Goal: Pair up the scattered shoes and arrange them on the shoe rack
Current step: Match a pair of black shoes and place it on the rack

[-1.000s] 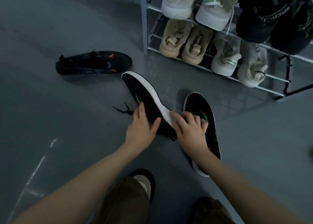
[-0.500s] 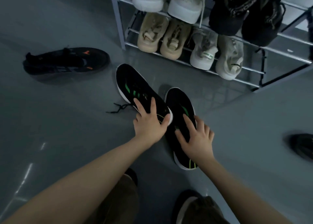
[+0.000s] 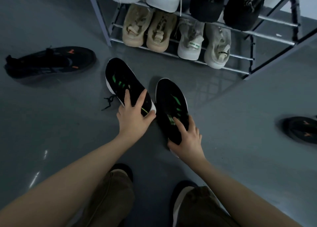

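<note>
My knees and my own shoes sit at the bottom of the view, and just beyond them both my hands are down on the green-striped black pair. My left hand (image 3: 135,118) grips the heel end of the left green-striped shoe (image 3: 126,84), fingers spread over the upper and thumb hooked round the white sole edge. My right hand (image 3: 186,138) holds the heel end of the right green-striped shoe (image 3: 171,103), fingers across the top and thumb under the side.

A second ago the left shoe was tipped on its side, white sole showing; now it stands upright on the floor (image 3: 240,106), toe pointing away, just beside its mate. So this pair is matched, and I judge the next move is to lift both onto the shoe rack (image 3: 267,38).

Farther out, an orange-marked black shoe (image 3: 51,62) lies on its side at the left, and its likely partner (image 3: 301,129) sits well apart at the right edge. They are not yet paired.

Beyond, the rack's bottom shelf carries a tan pair (image 3: 147,31) and a pale grey pair (image 3: 204,41); the shelf above holds white and black shoes, partly cut off.
</note>
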`<state>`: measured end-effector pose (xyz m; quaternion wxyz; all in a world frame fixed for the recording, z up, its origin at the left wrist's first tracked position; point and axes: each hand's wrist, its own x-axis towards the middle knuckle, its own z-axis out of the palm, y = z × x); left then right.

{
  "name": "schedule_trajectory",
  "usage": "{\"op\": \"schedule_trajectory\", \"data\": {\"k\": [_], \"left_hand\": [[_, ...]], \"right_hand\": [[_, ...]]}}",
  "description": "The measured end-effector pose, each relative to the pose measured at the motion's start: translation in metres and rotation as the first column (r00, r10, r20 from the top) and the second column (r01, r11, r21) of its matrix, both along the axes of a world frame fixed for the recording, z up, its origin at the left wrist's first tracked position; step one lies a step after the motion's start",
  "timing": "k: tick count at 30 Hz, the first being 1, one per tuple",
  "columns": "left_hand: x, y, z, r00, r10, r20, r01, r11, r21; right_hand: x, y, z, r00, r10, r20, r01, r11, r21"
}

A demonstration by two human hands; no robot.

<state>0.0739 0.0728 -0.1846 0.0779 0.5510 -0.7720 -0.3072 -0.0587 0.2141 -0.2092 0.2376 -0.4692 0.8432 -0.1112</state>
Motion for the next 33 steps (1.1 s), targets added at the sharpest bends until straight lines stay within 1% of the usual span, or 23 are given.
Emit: {"op": "schedule_trajectory", "data": {"k": [3, 4, 6, 7, 9, 11, 13, 14, 17, 19, 22, 27, 30, 33], "left_hand": [[0.024, 0.010, 0.001, 0.997, -0.067, -0.045, 0.063, 0.995, -0.082], [0.032, 0.016, -0.001, 0.993, -0.108, -0.041, 0.103, 0.990, -0.093], [0.044, 0.026, -0.009, 0.981, -0.195, -0.021, 0.193, 0.978, -0.075], [0.048, 0.028, -0.014, 0.971, -0.238, 0.012, 0.238, 0.970, -0.056], [0.052, 0.030, -0.025, 0.947, -0.285, 0.146, 0.292, 0.956, -0.028], [0.050, 0.034, -0.032, 0.932, -0.238, 0.272, 0.254, 0.967, -0.024], [0.045, 0.043, -0.034, 0.936, -0.164, 0.311, 0.187, 0.981, -0.043], [0.042, 0.046, -0.035, 0.944, -0.131, 0.302, 0.149, 0.988, -0.037], [0.033, 0.043, -0.034, 0.981, -0.019, 0.191, 0.010, 0.999, 0.050], [0.033, 0.040, -0.032, 0.992, -0.012, 0.122, 0.005, 0.998, 0.055], [0.039, 0.037, -0.025, 0.998, -0.028, 0.056, 0.027, 1.000, 0.011], [0.044, 0.034, 0.000, 0.997, 0.005, -0.082, -0.012, 0.996, -0.091], [0.045, 0.041, 0.023, 0.981, 0.037, -0.191, -0.056, 0.994, -0.094], [0.047, 0.050, 0.047, 0.972, -0.002, -0.234, -0.036, 0.987, -0.157]], "right_hand": [[0.002, -0.008, 0.002, 0.993, -0.116, 0.036, 0.118, 0.991, -0.067], [0.003, -0.012, 0.003, 0.991, -0.133, 0.027, 0.134, 0.989, -0.065], [0.003, -0.015, 0.002, 0.992, -0.120, -0.028, 0.119, 0.993, -0.009], [0.004, -0.014, 0.002, 0.993, -0.109, -0.055, 0.110, 0.994, 0.019], [0.006, -0.010, 0.000, 0.992, -0.099, -0.082, 0.103, 0.994, 0.040], [0.008, -0.002, -0.002, 0.993, -0.098, -0.064, 0.101, 0.994, 0.044], [0.012, 0.007, -0.004, 0.994, -0.094, -0.055, 0.097, 0.994, 0.054], [0.014, 0.010, -0.004, 0.994, -0.083, -0.066, 0.088, 0.994, 0.063], [0.017, 0.012, -0.004, 0.992, -0.081, -0.097, 0.089, 0.993, 0.079], [0.017, 0.009, -0.003, 0.990, -0.103, -0.092, 0.109, 0.992, 0.064], [0.015, 0.007, 0.001, 0.992, -0.116, -0.046, 0.117, 0.993, 0.016], [0.018, 0.005, 0.021, 0.980, -0.185, 0.067, 0.194, 0.969, -0.153], [0.023, 0.008, 0.041, 0.980, -0.186, 0.074, 0.198, 0.953, -0.229], [0.028, 0.014, 0.064, 0.985, -0.165, 0.039, 0.169, 0.939, -0.299]]}}
